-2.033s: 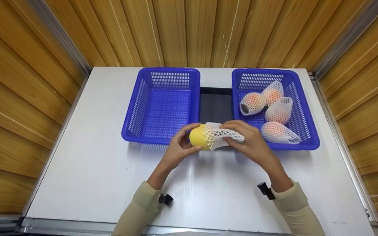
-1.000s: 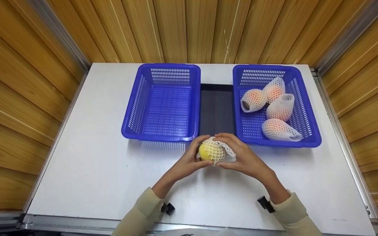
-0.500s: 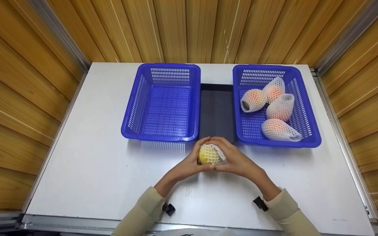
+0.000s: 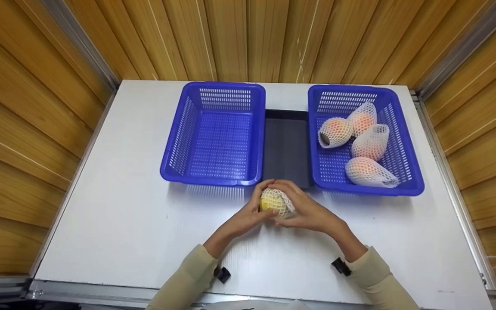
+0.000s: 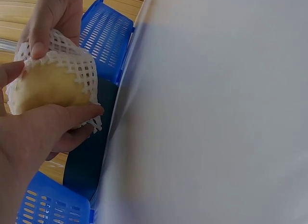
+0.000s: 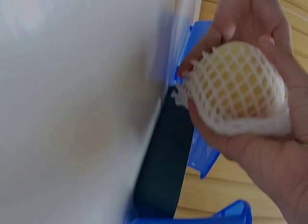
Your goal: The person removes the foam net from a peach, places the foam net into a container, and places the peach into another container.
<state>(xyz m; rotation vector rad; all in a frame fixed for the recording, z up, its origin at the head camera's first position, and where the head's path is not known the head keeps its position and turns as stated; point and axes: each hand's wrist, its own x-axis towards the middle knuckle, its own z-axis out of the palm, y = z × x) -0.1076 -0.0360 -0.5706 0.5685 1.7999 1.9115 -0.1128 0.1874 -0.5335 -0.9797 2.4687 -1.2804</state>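
Note:
In front of the baskets, a yellow fruit sits between both hands, partly covered by a white foam net sleeve. My left hand grips the fruit from the left, its thumb lying over the net's near side. From the right, my right hand curls round the netted end. A bare yellow side of the fruit shows in the left wrist view, beside the net's open edge. The right wrist view has the foam mesh stretched over the fruit, fingers of both hands around it.
A blue basket stands at the left and another blue basket at the right. The right one holds several reddish fruits in white nets. Between them lies a black tray. Wooden panels enclose the white table.
The fruit has come down toward me from the black tray's front edge. The net now covers more of it, and my right hand has closed in beside my left.

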